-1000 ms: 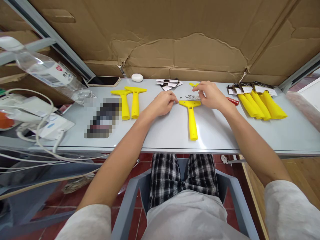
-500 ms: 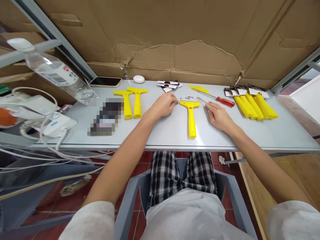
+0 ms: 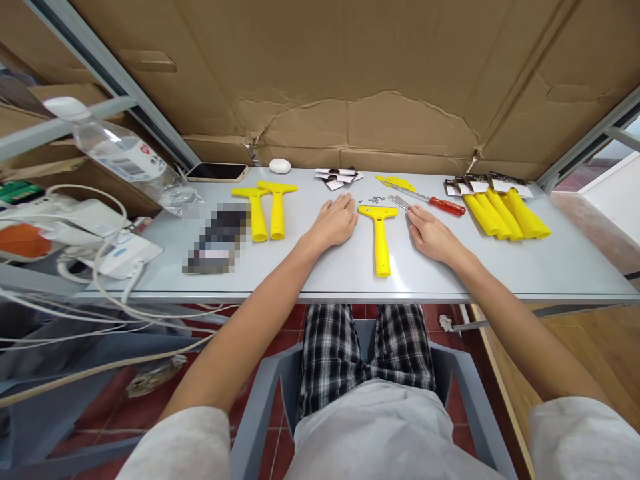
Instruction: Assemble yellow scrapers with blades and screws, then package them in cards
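On the grey table lies a yellow scraper handle (image 3: 381, 243), its wide head turned away from me. To its left, my left hand (image 3: 336, 221) rests on the tabletop with fingers stretched out, holding nothing. My right hand (image 3: 431, 232), right of the handle, has its fingertips on a small silvery metal plate (image 3: 399, 202) that lies close to the scraper's head. Several tiny dark screws (image 3: 374, 199) are scattered just behind that head. A red-handled screwdriver (image 3: 447, 206) lies past my right hand, its shaft reaching over some flat yellow pieces (image 3: 400, 183).
Two yellow scraper handles (image 3: 277, 213) lie at left beside a pixelated dark object (image 3: 219, 238). Several yellow handles with black-and-white ends (image 3: 525, 215) lie at right. Behind are blade packets (image 3: 337, 177), a white case (image 3: 280, 165) and a phone (image 3: 219, 172). A bottle (image 3: 131, 160) and cables crowd the left.
My left hand has flattened, its curled fingers now stretched out on the table. My right hand stays by the metal plate, with little movement. The whole view has shifted slightly.
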`<state>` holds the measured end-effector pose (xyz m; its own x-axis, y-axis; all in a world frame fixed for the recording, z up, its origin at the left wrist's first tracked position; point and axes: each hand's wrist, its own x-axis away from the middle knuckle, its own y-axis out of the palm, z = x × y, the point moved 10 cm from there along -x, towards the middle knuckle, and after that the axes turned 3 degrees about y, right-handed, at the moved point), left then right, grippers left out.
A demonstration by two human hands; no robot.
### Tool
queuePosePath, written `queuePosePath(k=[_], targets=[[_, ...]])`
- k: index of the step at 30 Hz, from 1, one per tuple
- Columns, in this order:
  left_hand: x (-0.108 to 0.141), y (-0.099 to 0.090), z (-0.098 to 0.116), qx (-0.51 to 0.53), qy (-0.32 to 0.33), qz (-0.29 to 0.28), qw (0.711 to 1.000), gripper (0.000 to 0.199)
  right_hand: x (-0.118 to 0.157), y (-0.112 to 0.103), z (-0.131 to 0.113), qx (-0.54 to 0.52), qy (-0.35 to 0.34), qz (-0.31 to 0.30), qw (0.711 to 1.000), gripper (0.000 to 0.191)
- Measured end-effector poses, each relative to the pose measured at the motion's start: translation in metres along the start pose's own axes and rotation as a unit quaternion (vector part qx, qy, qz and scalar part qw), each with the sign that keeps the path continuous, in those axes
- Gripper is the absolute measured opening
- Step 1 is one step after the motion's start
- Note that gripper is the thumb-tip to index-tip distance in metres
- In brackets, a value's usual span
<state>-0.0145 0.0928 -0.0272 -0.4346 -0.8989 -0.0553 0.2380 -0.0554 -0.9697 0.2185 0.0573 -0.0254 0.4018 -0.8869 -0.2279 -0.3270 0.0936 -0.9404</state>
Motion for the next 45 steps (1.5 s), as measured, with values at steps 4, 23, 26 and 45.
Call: queuePosePath(k=[4, 23, 26, 45], targets=[[0.0, 0.0, -0.001, 0.0, 0.004, 0.003, 1.0, 0.065, -0.001, 0.002, 0.001, 0.004, -0.001, -0.006, 1.0, 0.064], [0.001, -0.005, 0.002, -0.01, 0.013, 0.01, 1.0, 0.064, -0.014, -0.025, 0.002, 0.002, -0.015, 0.05, 0.999, 0.05], [0.001, -0.005, 0.002, -0.006, 0.013, 0.014, 1.0, 0.063, -0.038, -0.042, 0.0, -0.01, -0.042, 0.068, 0.997, 0.045], [0.002, -0.01, 0.003, -0.011, 0.026, 0.031, 0.999, 0.06, -0.161, 0.002, -0.017, -0.002, -0.046, -0.048, 0.998, 0.027]])
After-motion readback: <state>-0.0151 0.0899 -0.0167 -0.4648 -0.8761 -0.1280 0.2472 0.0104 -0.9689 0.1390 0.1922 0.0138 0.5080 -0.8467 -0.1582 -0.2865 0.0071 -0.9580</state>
